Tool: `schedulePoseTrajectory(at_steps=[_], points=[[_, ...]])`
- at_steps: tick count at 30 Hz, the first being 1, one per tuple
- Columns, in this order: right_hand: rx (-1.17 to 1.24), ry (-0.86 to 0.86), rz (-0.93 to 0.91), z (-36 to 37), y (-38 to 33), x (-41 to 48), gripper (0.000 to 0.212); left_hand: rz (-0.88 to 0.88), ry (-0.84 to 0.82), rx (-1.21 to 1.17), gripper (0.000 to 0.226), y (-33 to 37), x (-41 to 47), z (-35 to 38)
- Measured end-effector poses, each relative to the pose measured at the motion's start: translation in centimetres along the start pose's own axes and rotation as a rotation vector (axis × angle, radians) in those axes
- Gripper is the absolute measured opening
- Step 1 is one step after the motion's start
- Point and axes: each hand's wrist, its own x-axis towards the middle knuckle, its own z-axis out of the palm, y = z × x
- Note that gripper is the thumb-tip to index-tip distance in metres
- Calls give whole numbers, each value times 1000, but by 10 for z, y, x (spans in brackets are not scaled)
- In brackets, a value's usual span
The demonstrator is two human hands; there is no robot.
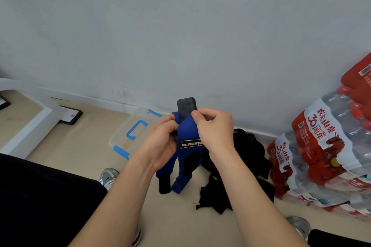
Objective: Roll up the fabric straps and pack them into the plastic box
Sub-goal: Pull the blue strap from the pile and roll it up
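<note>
A blue fabric strap (187, 132) with a black label and a dark grey tab at its top hangs in the air over the floor. My left hand (163, 142) grips its left edge, fingers curled round the fabric. My right hand (212, 128) pinches the strap just under the grey tab, thumb on the front. The strap's lower ends dangle loose near the floor. A heap of black straps (241, 166) lies on the floor behind and to the right of my hands. The clear plastic box (132, 132) with blue latches sits on the floor to the left, by the wall.
Shrink-wrapped packs of water bottles (329, 146) with red labels are stacked at the right against the wall. A white frame (34, 126) stands at the left. My dark-trousered knee (40, 196) and silver shoes (109, 177) are at the bottom.
</note>
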Motion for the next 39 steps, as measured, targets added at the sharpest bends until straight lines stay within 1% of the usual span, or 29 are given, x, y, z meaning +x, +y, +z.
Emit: schedulePoseTrajectory(at_steps=[2,5,7,8,10,11,12,13,14,16,17,19,21,23,25,29,31,33,35,36,37,39], points=[[35,10,2,2,-2,-2,27,12,17,7,44,1,0,0],[79,18,21,4,-3,-8,24,29,35,28,44,1,-1,1],[26,34,-21,5,-3,-10,14,42,34,30,45,3,-1,1],[-29,50,-73,5,-3,-10,10,46,28,21,46,4,-2,1],[-147,81,-193,5,-6,-12,13,43,20,-21,40,8,-4,3],[-172,77,-229,6,-6,-13,22,47,27,-38,34,9,-5,5],[-176,57,-237,8,-5,-15,36,52,50,-37,30,10,-5,8],[-171,22,-204,10,-4,-18,50,58,98,-9,28,11,-5,12],[-188,-17,-134,14,-4,-22,56,62,162,19,28,10,-4,14],[-238,-116,-24,22,1,-29,51,80,259,47,27,9,-3,17],[-216,-169,-4,24,5,-30,55,87,284,63,26,9,-3,17],[-62,-297,26,21,8,-29,62,61,305,69,26,11,-3,15],[53,-382,76,13,11,-24,56,-33,286,8,26,13,-4,12],[62,-411,114,7,12,-23,49,-158,257,-47,30,15,-4,7],[15,-435,111,7,12,-25,43,-220,228,-46,36,15,-2,4],[-105,-487,115,7,8,-27,38,-271,305,-16,34,5,4,1],[-165,-584,170,4,5,-29,30,-330,329,38,35,-3,4,-3],[-162,-647,248,3,3,-33,22,-354,306,115,31,-10,4,-10],[-74,-628,364,6,0,-37,23,-306,303,214,26,-10,4,-16],[-40,-601,406,7,0,-37,25,-265,313,268,27,-7,5,-20],[-20,-572,423,9,0,-37,24,-233,310,322,26,-2,5,-24],[-10,-504,422,8,1,-33,19,-238,235,383,16,9,4,-32]])
